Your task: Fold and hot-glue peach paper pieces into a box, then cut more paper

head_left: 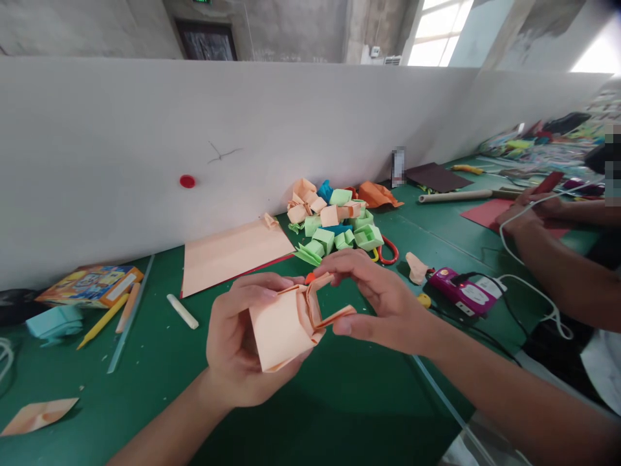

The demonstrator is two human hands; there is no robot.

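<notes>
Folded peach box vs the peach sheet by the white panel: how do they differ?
The box is folded into a block; the sheet lies flat. The left hand holds the box; no hand touches the sheet. The sheet spreads wider than the box. Both are peach-coloured.

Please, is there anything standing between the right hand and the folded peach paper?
Nothing visible stands between them: the right hand touches a protruding flap of the folded paper, which the left hand holds.
</notes>
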